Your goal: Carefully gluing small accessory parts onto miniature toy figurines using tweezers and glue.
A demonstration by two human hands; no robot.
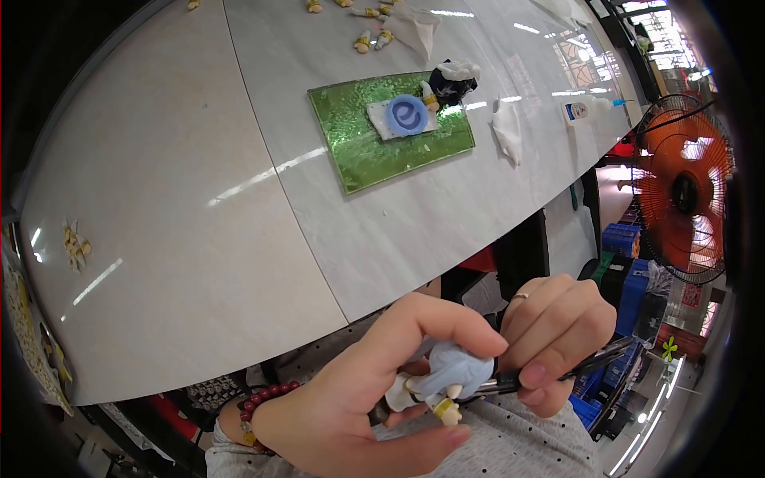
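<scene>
- A pale table (183,263) spreads from 8 o'clock round to 1 o'clock, its near edge just above the hands.
- An orange fan (684,193) stands at 3 o'clock, beyond the table.
- At 12 o'clock a green slab (366,171) bears a blue round dish (407,115), with a small banded piece just beside it.
- The left hand (343,390), at 6 o'clock, is closed round the figurine, thumb and fingers pinching it.
- The right hand (558,334), at 4 o'clock, grips a slim dark tool (506,384) with a metal collar.
- The figurine (464,370) sits at 5 o'clock, held off the table. Its pale-blue, white and yellow parts are already there — yet with the tool at it, I judge this one partway through. Whether the tip touches it, I cannot tell.
- Small yellow-banded pieces lie at 12 o'clock (362,41) and more small pieces at 9 o'clock (76,245) — finished or waiting, I cannot tell.
</scene>
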